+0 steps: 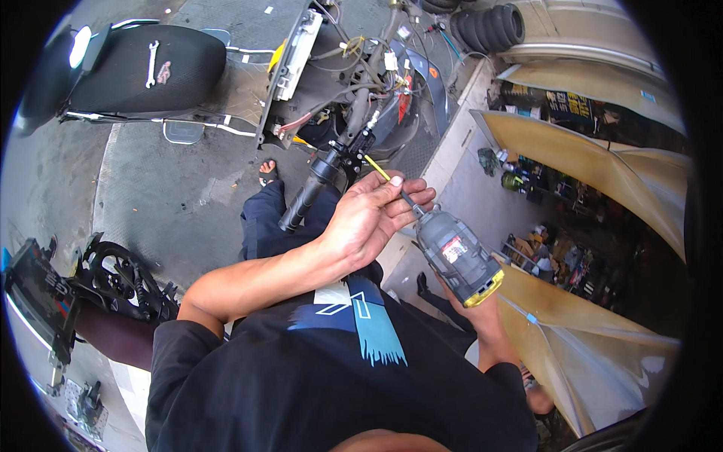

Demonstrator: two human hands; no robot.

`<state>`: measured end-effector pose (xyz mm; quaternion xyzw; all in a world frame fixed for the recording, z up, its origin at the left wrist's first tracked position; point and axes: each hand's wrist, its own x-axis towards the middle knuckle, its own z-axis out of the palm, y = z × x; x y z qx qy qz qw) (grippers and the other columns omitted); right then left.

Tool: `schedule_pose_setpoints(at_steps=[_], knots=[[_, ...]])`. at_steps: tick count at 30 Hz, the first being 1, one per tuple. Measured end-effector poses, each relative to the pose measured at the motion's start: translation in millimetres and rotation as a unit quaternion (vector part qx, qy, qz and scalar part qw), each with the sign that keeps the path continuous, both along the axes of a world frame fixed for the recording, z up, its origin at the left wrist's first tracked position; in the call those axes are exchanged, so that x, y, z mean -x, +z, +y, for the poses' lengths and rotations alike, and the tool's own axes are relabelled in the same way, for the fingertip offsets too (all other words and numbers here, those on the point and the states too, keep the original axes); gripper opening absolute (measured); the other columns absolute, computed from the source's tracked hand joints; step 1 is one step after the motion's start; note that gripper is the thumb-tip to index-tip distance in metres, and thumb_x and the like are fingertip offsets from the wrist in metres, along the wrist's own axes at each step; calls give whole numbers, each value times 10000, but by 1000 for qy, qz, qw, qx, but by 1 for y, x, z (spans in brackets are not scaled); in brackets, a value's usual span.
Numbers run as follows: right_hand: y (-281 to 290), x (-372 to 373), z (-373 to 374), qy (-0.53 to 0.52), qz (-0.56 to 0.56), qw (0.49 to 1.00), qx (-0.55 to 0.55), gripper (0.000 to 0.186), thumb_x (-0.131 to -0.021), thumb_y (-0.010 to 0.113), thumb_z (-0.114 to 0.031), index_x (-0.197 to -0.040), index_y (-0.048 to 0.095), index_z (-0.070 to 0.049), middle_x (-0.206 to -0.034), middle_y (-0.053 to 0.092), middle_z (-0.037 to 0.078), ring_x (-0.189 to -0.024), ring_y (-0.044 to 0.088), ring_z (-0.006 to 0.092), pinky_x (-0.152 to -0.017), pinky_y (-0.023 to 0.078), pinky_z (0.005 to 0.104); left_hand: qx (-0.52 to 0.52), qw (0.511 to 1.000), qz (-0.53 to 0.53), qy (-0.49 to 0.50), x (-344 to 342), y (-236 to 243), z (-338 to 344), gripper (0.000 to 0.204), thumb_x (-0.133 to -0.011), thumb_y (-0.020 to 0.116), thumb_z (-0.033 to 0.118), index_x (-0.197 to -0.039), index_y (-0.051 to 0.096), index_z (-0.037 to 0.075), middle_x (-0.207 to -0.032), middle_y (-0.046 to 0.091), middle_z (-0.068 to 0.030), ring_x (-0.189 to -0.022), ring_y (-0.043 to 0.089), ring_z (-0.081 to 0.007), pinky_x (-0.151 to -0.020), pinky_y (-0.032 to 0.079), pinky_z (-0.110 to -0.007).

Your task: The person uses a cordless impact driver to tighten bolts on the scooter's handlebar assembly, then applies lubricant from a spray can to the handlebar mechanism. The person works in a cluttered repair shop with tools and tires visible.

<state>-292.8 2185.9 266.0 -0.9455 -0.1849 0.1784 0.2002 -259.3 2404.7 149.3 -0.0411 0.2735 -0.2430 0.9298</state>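
Head view shows we grip the grey power driver (458, 256) in our right hand (482, 316) while our left hand (373, 215) pinches its yellow bit (378, 168) near the handlebar (320, 177), with the scooter's wiring (354, 60) exposed farther off, apparently mid-job.

Grey cordless driver (458, 256) with a yellow rear cap and a red-and-white label, held tilted, nose pointing up-left. A dark shaft runs from its chuck to a yellow-tipped bit (378, 168), probably a screwdriver bit; the middle is hidden by fingers. The bit tip sits just beside the black scooter handlebar grip (305, 200), which slants down-left.
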Motion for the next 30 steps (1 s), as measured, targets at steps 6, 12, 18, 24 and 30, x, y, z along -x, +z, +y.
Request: schedule_pose_setpoints(at_steps=[6, 12, 18, 24, 30], knots=[[32, -15, 20, -81, 81, 993, -39, 376, -726, 821, 23, -1081, 698, 18, -968, 756, 85, -848, 713, 147, -798, 553, 291, 42, 999, 9, -11, 1, -4, -7, 124, -1105, 524, 105, -1140, 559, -8, -1327, 617, -244, -1332, 600, -397, -1174, 485, -543], [27, -21, 22, -96, 114, 989, -24, 301, -758, 787, -3, -1052, 724, 7, -934, 770, 123, -818, 732, 196, -779, 559, 310, 19, 1000, 14, 0, -2, -6, -4, 151, -1104, 535, 115, -1125, 561, -32, -1308, 627, -244, -1313, 614, -393, -1153, 512, -521], [32, -36, 26, -34, 107, 991, 76, 310, -847, 848, -79, -1138, 747, -48, -1050, 780, 95, -969, 751, 248, -883, 571, 363, 27, 1000, 10, 0, -6, -18, -2, 197, -1117, 509, 136, -1152, 548, -55, -1280, 642, -229, -1274, 639, -369, -1110, 543, -487], [62, -81, 69, 48, 116, 986, 113, 300, -758, 842, -75, -1012, 691, -23, -978, 709, 173, -877, 702, 436, -736, 568, 426, 34, 999, -7, 31, -7, -20, 1, 237, -1126, 490, 154, -1206, 552, -60, -1258, 659, -197, -1235, 669, -315, -1083, 562, -462], [76, -96, 88, 91, 121, 968, 202, 368, -746, 876, -148, -975, 631, 5, -842, 693, 225, -801, 694, 457, -697, 566, 462, 68, 997, 5, 33, -1, -24, -3, 237, -1129, 492, 194, -1159, 587, -21, -1198, 692, -175, -1155, 708, -278, -1055, 570, -458]])
